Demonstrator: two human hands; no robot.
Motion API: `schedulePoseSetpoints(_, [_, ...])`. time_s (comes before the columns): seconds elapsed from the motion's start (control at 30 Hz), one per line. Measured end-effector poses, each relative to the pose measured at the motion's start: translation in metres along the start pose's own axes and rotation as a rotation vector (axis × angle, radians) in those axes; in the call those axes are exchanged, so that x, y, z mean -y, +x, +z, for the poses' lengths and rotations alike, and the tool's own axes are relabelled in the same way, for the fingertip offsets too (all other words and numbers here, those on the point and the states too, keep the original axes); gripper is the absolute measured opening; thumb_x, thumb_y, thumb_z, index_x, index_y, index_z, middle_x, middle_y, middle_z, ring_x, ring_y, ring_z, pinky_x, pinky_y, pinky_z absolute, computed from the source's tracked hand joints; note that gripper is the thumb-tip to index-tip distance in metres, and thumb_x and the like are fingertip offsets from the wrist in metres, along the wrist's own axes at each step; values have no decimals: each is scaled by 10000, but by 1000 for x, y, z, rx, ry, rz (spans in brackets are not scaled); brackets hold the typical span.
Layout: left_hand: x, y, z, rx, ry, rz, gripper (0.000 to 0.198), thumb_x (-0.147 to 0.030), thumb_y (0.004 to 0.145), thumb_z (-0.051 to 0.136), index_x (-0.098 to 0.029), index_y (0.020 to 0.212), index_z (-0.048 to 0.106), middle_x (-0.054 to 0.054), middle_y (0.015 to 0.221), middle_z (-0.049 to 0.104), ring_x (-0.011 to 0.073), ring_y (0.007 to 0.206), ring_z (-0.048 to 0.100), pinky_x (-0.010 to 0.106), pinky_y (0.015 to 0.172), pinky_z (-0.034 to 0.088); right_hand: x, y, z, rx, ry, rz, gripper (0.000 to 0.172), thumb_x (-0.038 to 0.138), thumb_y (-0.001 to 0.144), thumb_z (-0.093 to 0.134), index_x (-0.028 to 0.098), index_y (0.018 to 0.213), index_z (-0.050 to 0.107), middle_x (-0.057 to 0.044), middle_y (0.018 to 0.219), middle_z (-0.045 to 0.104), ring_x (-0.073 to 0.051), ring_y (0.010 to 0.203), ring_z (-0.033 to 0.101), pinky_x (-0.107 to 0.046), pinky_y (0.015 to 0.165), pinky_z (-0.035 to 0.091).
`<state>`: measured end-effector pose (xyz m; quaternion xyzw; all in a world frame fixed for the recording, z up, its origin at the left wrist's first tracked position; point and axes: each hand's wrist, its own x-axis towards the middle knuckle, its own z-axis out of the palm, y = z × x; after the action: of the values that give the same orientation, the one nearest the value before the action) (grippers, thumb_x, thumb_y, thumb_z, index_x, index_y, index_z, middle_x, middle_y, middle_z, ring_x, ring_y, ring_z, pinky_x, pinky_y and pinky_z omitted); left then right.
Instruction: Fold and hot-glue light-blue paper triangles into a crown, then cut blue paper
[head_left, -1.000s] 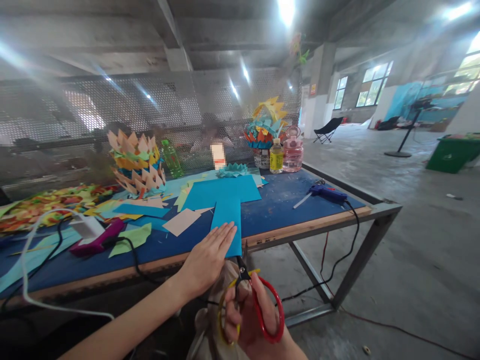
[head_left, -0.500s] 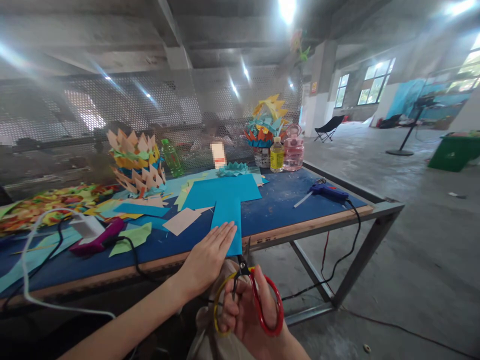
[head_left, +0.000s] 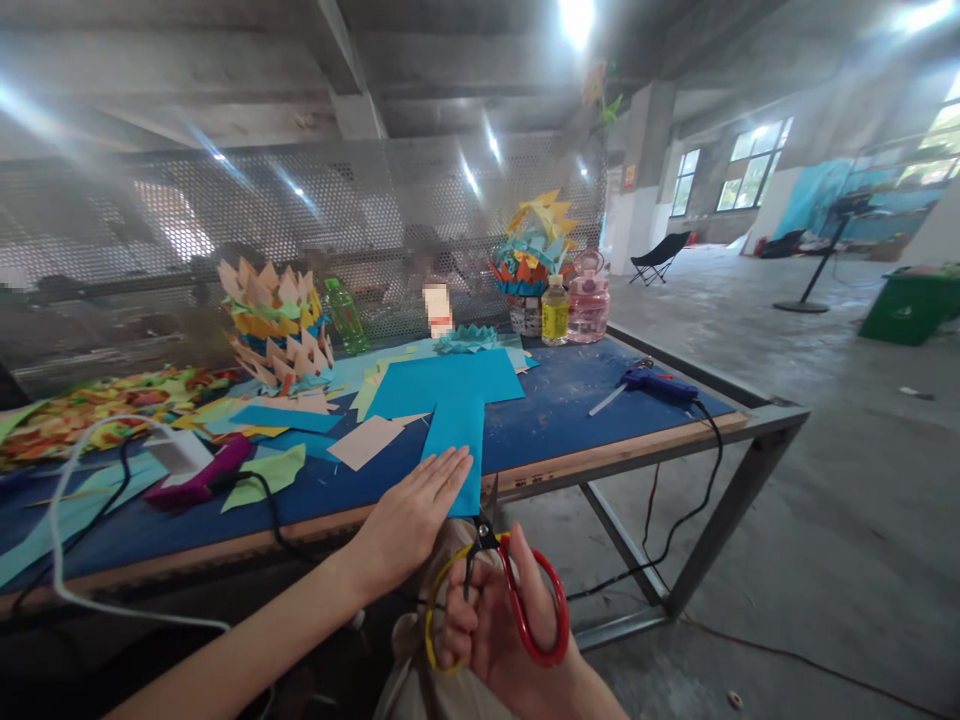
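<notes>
My left hand (head_left: 420, 505) lies flat, fingers stretched out, on a bright blue paper strip (head_left: 459, 420) whose near end hangs over the table's front edge. My right hand (head_left: 499, 625) holds scissors (head_left: 483, 531) with one red and one yellow handle, thumb through the red loop and fingers in the yellow one. The blades are spread at the strip's near end; the lower blade is partly hidden, so I cannot tell whether the paper sits between them. Behind the strip lies a wider blue sheet (head_left: 442, 378). A pale pink paper piece (head_left: 366, 442) rests left of the strip.
A blue glue gun (head_left: 660, 384) lies on the right of the table, its cord hanging off. Folded paper crowns (head_left: 281, 330) are stacked on the left, near a green bottle (head_left: 345, 315). A purple power strip (head_left: 199, 475) and white cable lie at the front left.
Almost everything holds still. The near end of the blue strip sits very slightly lower and further left, while both hands and the scissors keep nearly the same place.
</notes>
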<state>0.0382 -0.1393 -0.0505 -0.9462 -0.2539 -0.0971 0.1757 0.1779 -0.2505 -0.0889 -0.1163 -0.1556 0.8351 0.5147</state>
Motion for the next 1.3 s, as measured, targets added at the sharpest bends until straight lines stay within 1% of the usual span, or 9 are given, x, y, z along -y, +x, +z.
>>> schedulePoseSetpoints(0.1, [2, -4, -3, 22, -21, 27, 794, 29, 771, 315, -143, 1502, 56, 125, 1514, 281, 214, 1401, 228, 420, 1115, 321, -4, -2, -1, 4, 18, -8, 633, 760, 760, 402, 183, 777, 663, 15, 569, 425, -137, 522, 435, -302, 606, 382])
schedulePoseSetpoints(0.17, [3, -5, -5, 39, -38, 34, 816, 35, 762, 316, -161, 1503, 36, 106, 1522, 269, 210, 1404, 218, 420, 1120, 314, -6, -2, 0, 29, 34, -12, 655, 767, 764, 392, 170, 801, 658, 14, 584, 437, -129, 527, 435, -291, 613, 373])
schedulePoseSetpoints(0.27, [4, -7, -8, 61, -62, 40, 802, 21, 772, 334, -154, 1502, 52, 104, 1526, 260, 209, 1409, 204, 418, 1130, 298, -7, 3, 3, 32, 58, -4, 692, 764, 788, 344, 143, 811, 651, 18, 578, 428, -123, 519, 431, -292, 617, 369])
schedulePoseSetpoints(0.4, [4, -7, -9, 72, -77, 44, 789, -11, 783, 369, -138, 1501, 66, 119, 1525, 257, 215, 1410, 201, 422, 1135, 291, -6, 8, 7, 1, 44, -11, 668, 751, 797, 347, 154, 799, 647, 12, 588, 438, -129, 534, 440, -294, 621, 366])
schedulePoseSetpoints(0.6, [4, -8, -7, 57, -80, 38, 806, 25, 781, 324, -171, 1503, 24, 109, 1528, 254, 211, 1410, 198, 433, 1125, 306, -8, 7, 3, -32, 35, -33, 640, 771, 753, 400, 182, 776, 647, 21, 577, 428, -128, 515, 431, -292, 614, 365])
schedulePoseSetpoints(0.83, [4, -10, -8, 67, -71, 29, 765, 0, 798, 355, -150, 1500, 91, 106, 1530, 245, 217, 1410, 200, 427, 1131, 299, -5, 11, 1, 21, 36, -43, 686, 771, 784, 348, 154, 845, 641, 13, 608, 444, -132, 586, 439, -264, 592, 340])
schedulePoseSetpoints(1.03, [4, -14, -11, 73, -90, 43, 774, -3, 796, 354, -159, 1501, 77, 93, 1533, 238, 222, 1405, 217, 426, 1132, 296, -6, 9, 0, 19, 75, -67, 673, 769, 778, 369, 154, 830, 636, 16, 592, 441, -129, 550, 447, -271, 575, 343])
schedulePoseSetpoints(1.2, [5, -17, -12, 77, -75, 37, 758, 2, 807, 345, -173, 1501, 97, 86, 1530, 249, 215, 1402, 230, 421, 1124, 315, -5, 13, 2, 30, 82, -25, 678, 759, 791, 365, 133, 849, 619, 16, 608, 456, -123, 566, 462, -262, 594, 350])
schedulePoseSetpoints(1.3, [4, -19, -15, 74, -91, 45, 796, 16, 787, 339, -186, 1503, 57, 84, 1530, 247, 216, 1398, 240, 417, 1117, 329, -4, 12, 1, 18, 68, -46, 670, 749, 801, 359, 137, 841, 627, 15, 602, 462, -124, 557, 461, -262, 587, 343])
